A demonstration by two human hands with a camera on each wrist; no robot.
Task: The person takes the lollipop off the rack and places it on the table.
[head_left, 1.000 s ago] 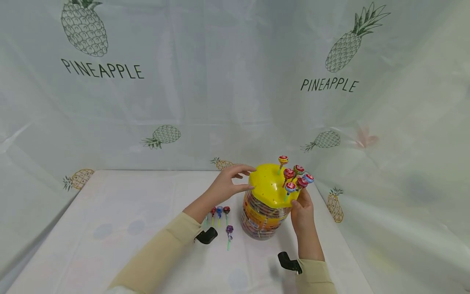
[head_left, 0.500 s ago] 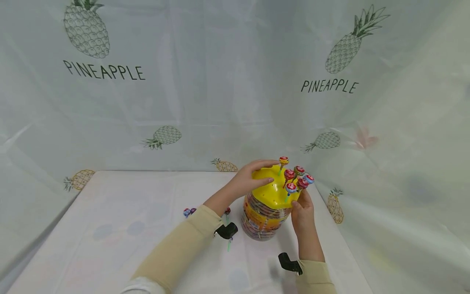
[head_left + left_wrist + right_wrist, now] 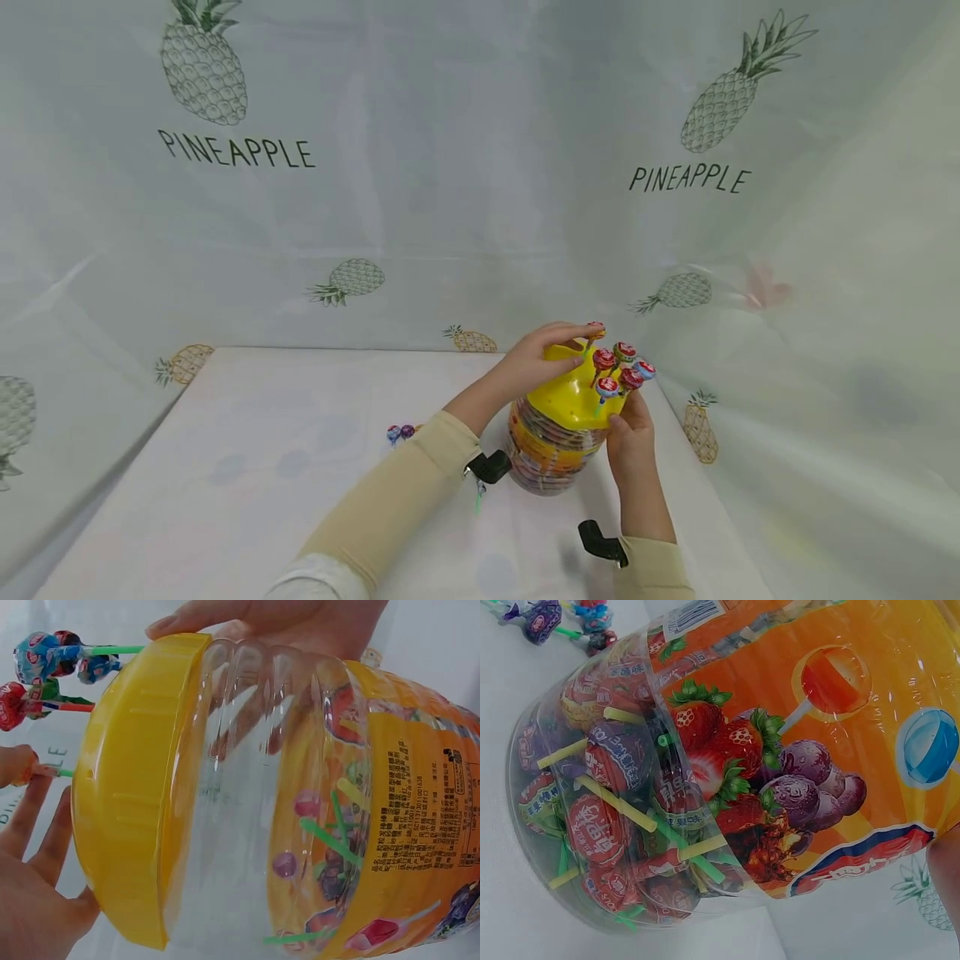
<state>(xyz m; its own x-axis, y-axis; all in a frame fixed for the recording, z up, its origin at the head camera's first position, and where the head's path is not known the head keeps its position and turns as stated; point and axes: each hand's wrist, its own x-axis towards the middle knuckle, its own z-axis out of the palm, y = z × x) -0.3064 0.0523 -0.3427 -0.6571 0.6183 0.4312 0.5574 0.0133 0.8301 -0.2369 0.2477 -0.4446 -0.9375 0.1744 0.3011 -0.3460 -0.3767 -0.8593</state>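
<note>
Right of centre, low in head view: clear plastic lollipop jar (image 3: 551,457), upright on the white-covered counter (image 3: 225,533), topped by a yellow lid (image 3: 566,402) with small holes. Wrapped lollipops (image 3: 596,829) packed toward the base in right wrist view.

Standing head-up in the lid: five lollipops bunched toward its right side, plus a lone yellow-and-red lollipop (image 3: 596,327) at the back.

Right hand (image 3: 632,433): wrapped round the shoulder of the jar, thumb against the lid edge, bracing. Left hand (image 3: 525,364): stretched over the lid, finger and thumb close about the lone lollipop. Probably touching its head; with head and fingertips overlapping, cannot tell a true pinch from a light touch.

Lower middle of head view: loose lollipops (image 3: 393,434) on the counter, partly behind the left sleeve (image 3: 405,483).

Step in hand, as judged: handling that back lollipop at its hole, whether seating or drawing out unclear. Next move seems to call for a sure pinch and a straight line along the stick, keeping the jar braced and the neighbouring lollipops unknocked.
</note>
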